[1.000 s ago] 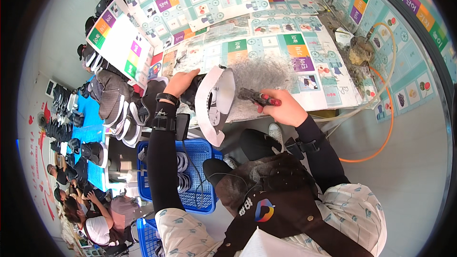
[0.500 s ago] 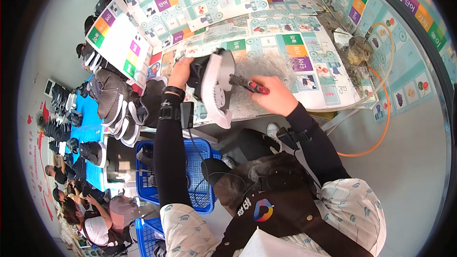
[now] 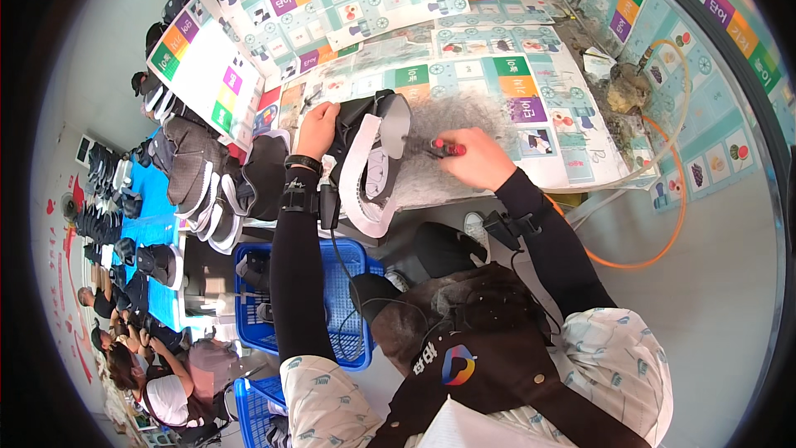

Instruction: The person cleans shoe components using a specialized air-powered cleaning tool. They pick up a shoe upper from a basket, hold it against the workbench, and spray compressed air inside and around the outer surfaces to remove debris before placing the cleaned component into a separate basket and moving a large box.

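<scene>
Since the earlier frame, we saw the shoe (image 3: pixel 373 158) tipped further on its side, white sole edge turned toward the person. Left hand (image 3: pixel 317 129) gripped the shoe's black upper, fingers clamped on it. Right hand (image 3: pixel 474 159) held a red-handled tool (image 3: pixel 446 148), fingers closed round the handle, its tip meeting the shoe's opening. Shoe rested on the tabletop (image 3: pixel 572 158), on its covering of printed sheets, beside a grey fluffy patch (image 3: pixel 464 116). 1 blue basket (image 3: pixel 340 282) stood below the tabletop edge.
</scene>
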The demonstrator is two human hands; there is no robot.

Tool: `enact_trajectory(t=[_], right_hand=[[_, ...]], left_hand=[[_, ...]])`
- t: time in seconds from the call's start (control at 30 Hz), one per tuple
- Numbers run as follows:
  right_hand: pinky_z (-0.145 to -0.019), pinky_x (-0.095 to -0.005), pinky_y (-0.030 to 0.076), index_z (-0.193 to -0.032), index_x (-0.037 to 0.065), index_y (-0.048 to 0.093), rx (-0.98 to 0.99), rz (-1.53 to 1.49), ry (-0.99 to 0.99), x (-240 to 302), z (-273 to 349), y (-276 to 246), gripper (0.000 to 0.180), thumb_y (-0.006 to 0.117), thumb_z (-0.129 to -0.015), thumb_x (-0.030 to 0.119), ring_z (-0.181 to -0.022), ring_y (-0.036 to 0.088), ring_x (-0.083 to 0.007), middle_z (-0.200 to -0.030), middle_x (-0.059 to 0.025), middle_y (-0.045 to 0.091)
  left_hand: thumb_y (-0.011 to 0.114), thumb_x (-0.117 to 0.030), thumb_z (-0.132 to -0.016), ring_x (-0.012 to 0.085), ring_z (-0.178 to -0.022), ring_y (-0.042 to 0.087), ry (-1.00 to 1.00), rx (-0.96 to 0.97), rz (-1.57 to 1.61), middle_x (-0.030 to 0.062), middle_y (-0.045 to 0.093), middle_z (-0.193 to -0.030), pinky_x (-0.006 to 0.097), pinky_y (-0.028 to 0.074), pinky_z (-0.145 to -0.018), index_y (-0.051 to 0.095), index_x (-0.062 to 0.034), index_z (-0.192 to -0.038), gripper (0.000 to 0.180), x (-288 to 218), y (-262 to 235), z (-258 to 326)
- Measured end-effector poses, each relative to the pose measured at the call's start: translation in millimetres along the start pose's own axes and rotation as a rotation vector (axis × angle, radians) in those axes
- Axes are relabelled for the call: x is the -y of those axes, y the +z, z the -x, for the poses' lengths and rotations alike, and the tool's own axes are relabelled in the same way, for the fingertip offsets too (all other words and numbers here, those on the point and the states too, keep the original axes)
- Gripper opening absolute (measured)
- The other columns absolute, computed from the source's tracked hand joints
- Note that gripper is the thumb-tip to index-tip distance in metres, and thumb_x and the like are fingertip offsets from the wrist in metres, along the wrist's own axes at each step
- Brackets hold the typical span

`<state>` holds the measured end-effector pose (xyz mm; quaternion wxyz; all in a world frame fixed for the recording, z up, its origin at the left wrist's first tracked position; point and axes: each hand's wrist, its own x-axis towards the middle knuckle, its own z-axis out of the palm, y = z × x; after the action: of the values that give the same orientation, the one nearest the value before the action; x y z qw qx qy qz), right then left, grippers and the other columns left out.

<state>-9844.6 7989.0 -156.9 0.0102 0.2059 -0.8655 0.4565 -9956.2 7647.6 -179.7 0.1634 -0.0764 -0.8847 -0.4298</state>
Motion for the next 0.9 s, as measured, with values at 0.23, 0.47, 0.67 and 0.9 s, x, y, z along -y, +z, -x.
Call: enact_trajectory(t=[0.23, 0.47, 0.67, 0.9], right_hand=[[-0.083, -0.0518, 0.051, -0.104, 0.001, 0.071, -0.093, 0.004, 0.088, 2, 2, 0, 0.032, 0.061, -0.078, 0.016, -0.094, 0.063, -0.0481, -0.091, -0.0283, 0.067], [-0.077, -0.0482, 0.05, -0.103, 0.002, 0.07, -0.111, -0.014, 0.054, -4, 3, 6, 0.029, 0.065, -0.078, 0.016, -0.085, 0.06, -0.0479, -0.086, -0.0264, 0.065], [-0.076, -0.0466, 0.051, -0.104, 0.001, 0.07, -0.004, 0.004, 0.087, 4, 10, 5, 0.031, 0.066, -0.078, 0.017, -0.082, 0.061, -0.0469, -0.084, -0.0261, 0.066], [-0.078, -0.0439, 0.054, -0.111, -0.001, 0.072, 0.149, -0.258, 0.21, 10, 11, 14, 0.04, 0.066, -0.076, 0.018, -0.083, 0.067, -0.0441, -0.085, -0.0269, 0.069]], left_hand=[[0.057, -0.032, -0.1, 0.0251, -0.064, 0.051, 0.018, -0.003, -0.015, 0.0175, 0.055, -0.069, 0.039, 0.044, -0.067, 0.059, 0.0027, -0.087, 0.037, 0, -5, 6], [0.058, -0.029, -0.101, 0.023, -0.064, 0.049, 0.011, 0.009, 0.022, 0.0151, 0.053, -0.07, 0.037, 0.044, -0.067, 0.059, 0.0022, -0.089, 0.034, 3, -9, 15], [0.058, -0.028, -0.101, 0.0194, -0.066, 0.047, 0.039, -0.015, 0.016, 0.0129, 0.051, -0.07, 0.035, 0.043, -0.067, 0.058, 0.002, -0.089, 0.033, 4, -12, 24], [0.057, -0.028, -0.103, 0.0174, -0.065, 0.044, 0.047, -0.026, 0.005, 0.011, 0.048, -0.069, 0.034, 0.041, -0.066, 0.056, 0.0023, -0.088, 0.034, -1, -13, 32]])
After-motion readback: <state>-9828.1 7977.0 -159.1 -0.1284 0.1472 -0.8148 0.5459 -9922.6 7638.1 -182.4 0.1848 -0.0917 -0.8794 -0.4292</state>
